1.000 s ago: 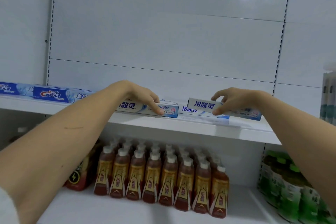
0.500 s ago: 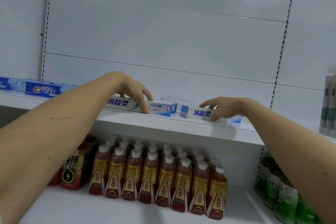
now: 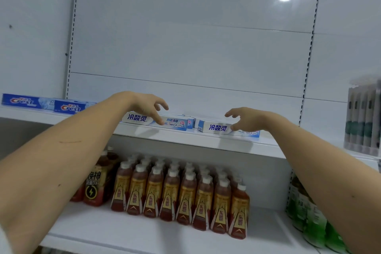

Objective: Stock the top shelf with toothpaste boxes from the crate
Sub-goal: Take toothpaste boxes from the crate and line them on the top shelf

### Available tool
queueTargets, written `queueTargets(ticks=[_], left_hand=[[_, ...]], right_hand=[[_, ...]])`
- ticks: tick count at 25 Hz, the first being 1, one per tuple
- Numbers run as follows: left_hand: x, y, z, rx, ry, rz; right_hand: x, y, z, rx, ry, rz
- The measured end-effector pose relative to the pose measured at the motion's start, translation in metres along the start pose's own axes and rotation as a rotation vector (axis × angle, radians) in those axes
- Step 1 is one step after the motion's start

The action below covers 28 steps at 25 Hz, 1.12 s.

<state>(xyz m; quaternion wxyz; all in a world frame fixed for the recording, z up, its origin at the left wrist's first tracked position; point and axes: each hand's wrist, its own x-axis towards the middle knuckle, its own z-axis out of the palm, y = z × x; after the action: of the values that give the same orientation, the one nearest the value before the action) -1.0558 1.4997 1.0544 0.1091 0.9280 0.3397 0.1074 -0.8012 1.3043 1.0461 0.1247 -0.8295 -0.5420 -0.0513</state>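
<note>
Two white-and-blue toothpaste boxes lie lengthwise on the white top shelf [image 3: 185,139]. My left hand [image 3: 147,107] hovers over the left box [image 3: 140,118], fingers spread and raised, one fingertip touching its front face. To the right, my right hand [image 3: 246,118] arches over the right box [image 3: 216,127], with only the thumb tip against its front. More boxes of the same kind show behind them [image 3: 190,122]. Two blue Crest boxes [image 3: 70,107] lie further left on the shelf. The crate is out of view.
Rows of brown drink bottles [image 3: 181,196] fill the lower shelf, with an energy-drink pack [image 3: 94,187] at their left and green bottles [image 3: 309,212] at the right. Tall grey packs [image 3: 362,113] stand on the neighbouring shelf to the right. White back panels rise above.
The right box came down onto the shelf and slid left. Both hands then loosened their hold, and their fingers have lifted off the boxes.
</note>
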Motion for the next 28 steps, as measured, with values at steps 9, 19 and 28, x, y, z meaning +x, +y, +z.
queueTargets(ticks=[9, 19, 28], left_hand=[[-0.093, 0.027, 0.031, -0.425, 0.404, -0.010], [-0.191, -0.024, 0.017, -0.798, 0.597, -0.198], [-0.287, -0.143, 0.016, -0.945, 0.575, -0.243]], right_hand=[[-0.053, -0.046, 0.013, 0.353, 0.182, -0.213], [-0.105, -0.172, 0.037, 0.691, 0.112, -0.326], [-0.146, -0.348, 0.085, 0.858, 0.098, -0.240]])
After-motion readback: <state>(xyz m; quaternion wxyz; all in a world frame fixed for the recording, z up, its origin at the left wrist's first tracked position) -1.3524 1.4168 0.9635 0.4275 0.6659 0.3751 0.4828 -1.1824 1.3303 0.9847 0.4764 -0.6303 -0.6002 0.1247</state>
